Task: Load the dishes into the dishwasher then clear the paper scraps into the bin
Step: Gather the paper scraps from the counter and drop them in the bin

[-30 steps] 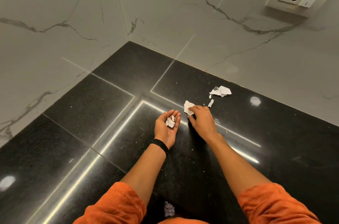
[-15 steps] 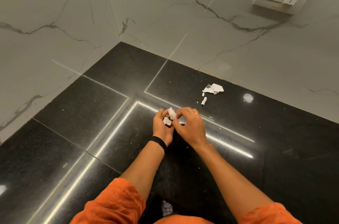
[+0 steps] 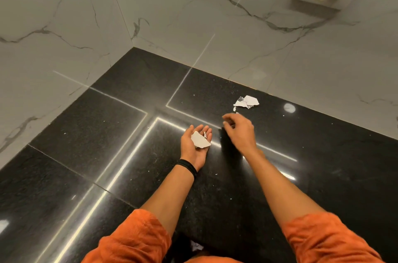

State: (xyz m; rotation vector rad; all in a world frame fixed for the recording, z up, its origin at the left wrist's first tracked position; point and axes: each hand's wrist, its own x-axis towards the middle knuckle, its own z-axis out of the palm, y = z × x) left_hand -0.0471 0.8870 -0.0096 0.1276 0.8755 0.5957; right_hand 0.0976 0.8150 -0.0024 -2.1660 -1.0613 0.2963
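while the left hand [image 3: 197,148] lies palm up over the polished black stone counter [image 3: 107,133], fingers relaxed and spread, carrying torn white paper scraps [image 3: 200,140], the blurred right hand [image 3: 239,131] hovers just right of it, fingers loosely bent, nothing visible in them. crumpled white paper pieces [image 3: 247,101] lie farther right, near the wall.

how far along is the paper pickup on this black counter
Partway. Gathered: scraps lie in the upturned left hand. In hand: the right hand, blurred, reaches toward the crumpled pile by the wall. Left: that pile, small bits beside it, then the bin, which is out of view. Dishes are not in view.
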